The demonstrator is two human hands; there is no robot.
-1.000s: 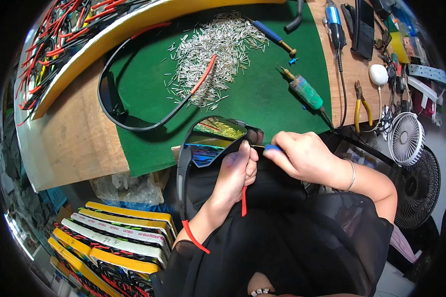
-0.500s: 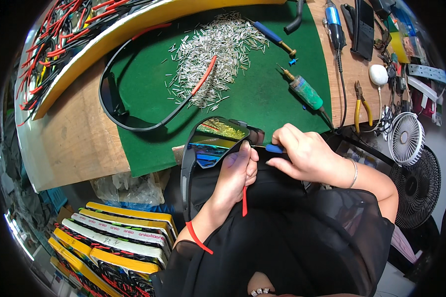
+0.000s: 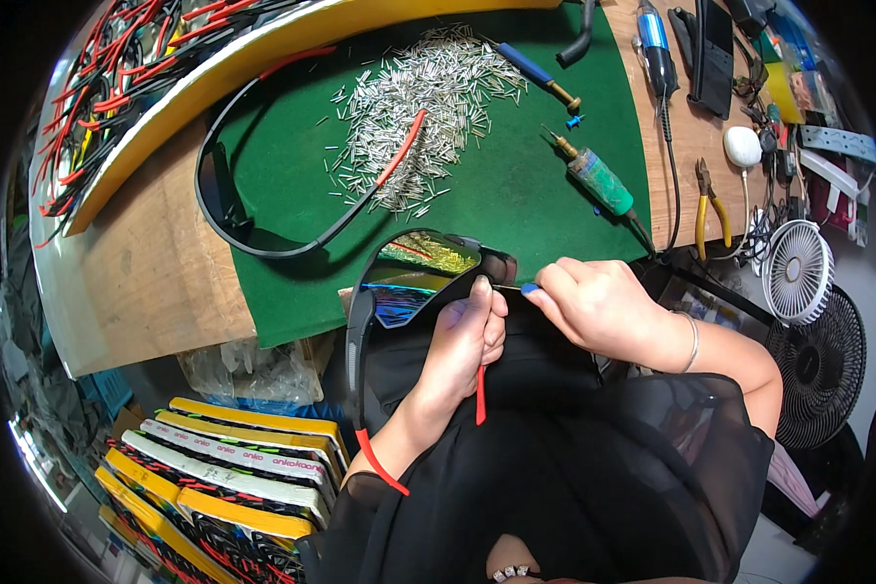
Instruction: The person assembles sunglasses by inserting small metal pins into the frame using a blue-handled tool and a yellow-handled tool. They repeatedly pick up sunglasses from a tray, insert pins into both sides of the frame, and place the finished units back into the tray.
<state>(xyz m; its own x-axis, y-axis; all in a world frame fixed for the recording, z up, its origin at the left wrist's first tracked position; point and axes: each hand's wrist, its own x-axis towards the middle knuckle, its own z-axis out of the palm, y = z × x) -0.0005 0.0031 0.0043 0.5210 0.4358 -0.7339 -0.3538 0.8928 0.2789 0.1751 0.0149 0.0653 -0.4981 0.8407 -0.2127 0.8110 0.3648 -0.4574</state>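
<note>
gripping the sunglasses [image 3: 406,294] by the frame, the left hand [image 3: 465,341] curls its fingers closed, thumb pressed on top. the right hand [image 3: 599,310] grasps the blue handle of a slim screwdriver [image 3: 529,288], whose shaft points toward the frame beside the left thumb; the tip is hidden. the sunglasses are tilted by the near edge of the green mat [image 3: 516,200], both red temple ends hanging nearest the person. a second pair [image 3: 222,185] lies farther back, one red end crossing a heap of metal pins [image 3: 423,127].
</note>
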